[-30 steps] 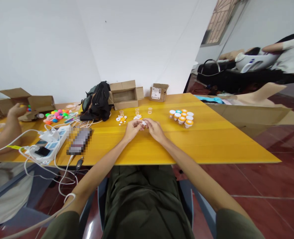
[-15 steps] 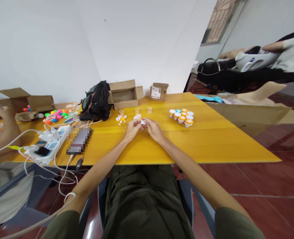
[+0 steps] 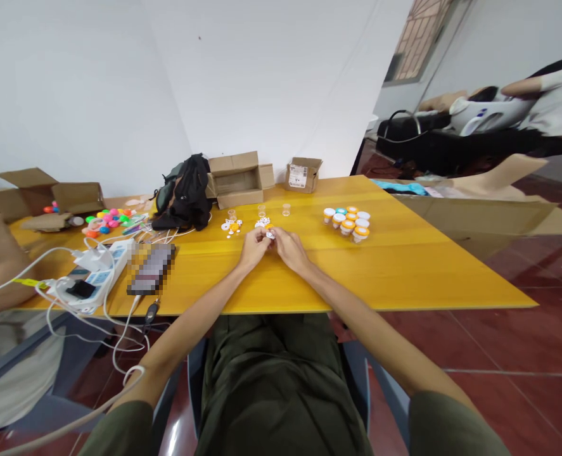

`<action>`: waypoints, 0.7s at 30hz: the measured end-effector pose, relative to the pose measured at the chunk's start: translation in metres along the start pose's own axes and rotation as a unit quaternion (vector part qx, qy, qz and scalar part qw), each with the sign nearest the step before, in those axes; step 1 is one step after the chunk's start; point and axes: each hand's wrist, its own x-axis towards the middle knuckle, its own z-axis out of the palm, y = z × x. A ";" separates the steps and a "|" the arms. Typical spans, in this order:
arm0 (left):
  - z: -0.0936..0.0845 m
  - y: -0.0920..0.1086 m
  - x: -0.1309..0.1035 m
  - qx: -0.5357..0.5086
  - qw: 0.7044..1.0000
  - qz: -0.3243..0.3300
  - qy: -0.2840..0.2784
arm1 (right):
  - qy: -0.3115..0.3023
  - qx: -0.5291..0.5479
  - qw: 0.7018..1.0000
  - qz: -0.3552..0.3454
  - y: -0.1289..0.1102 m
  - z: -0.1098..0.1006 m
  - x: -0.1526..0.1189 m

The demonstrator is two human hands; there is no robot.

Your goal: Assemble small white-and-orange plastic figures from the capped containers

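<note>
My left hand point(image 3: 254, 247) and my right hand point(image 3: 290, 249) meet above the middle of the table, fingers pinched together. Between their fingertips is a small white piece with dark spots point(image 3: 270, 235), too small to make out fully. Just beyond my fingers lie more small white pieces point(image 3: 262, 222) and an orange lid point(image 3: 269, 226), partly hidden by the hands. To the left is a second little pile of white pieces point(image 3: 225, 226) with another orange lid point(image 3: 234, 227). Three clear cups, the left point(image 3: 232, 215), middle point(image 3: 261, 211) and right point(image 3: 286, 209), stand in a row behind.
Several lidded clear jars point(image 3: 347, 221) stand grouped at the right. Cardboard boxes point(image 3: 237, 183) and a black bag point(image 3: 185, 196) line the back. On the left are a power strip point(image 3: 102, 272) with cables, a phone point(image 3: 152, 269), colourful balls point(image 3: 112, 220) and another person's arm point(image 3: 5, 269).
My fingertips and the white piece have shifted slightly left and down, and the orange lid beyond them shows more. At the far left, the other person's hand has moved left.
</note>
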 end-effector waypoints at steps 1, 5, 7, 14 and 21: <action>0.000 -0.001 0.000 0.004 1.000 -0.003 0.003 | -0.001 -0.003 1.000 0.002 0.000 0.000 0.001; 0.000 -0.004 0.001 0.016 1.000 0.000 0.000 | -0.004 -0.006 1.000 0.023 0.002 -0.001 0.004; 0.000 -0.006 0.002 0.025 1.000 0.012 -0.010 | -0.004 0.007 0.999 0.037 0.002 -0.003 0.005; -0.008 -0.008 0.005 0.127 0.991 0.047 -0.005 | 0.015 0.054 0.995 0.078 -0.003 -0.008 0.008; -0.013 0.002 -0.001 0.289 0.955 0.057 -0.015 | -0.002 0.118 0.979 0.165 -0.008 -0.010 0.008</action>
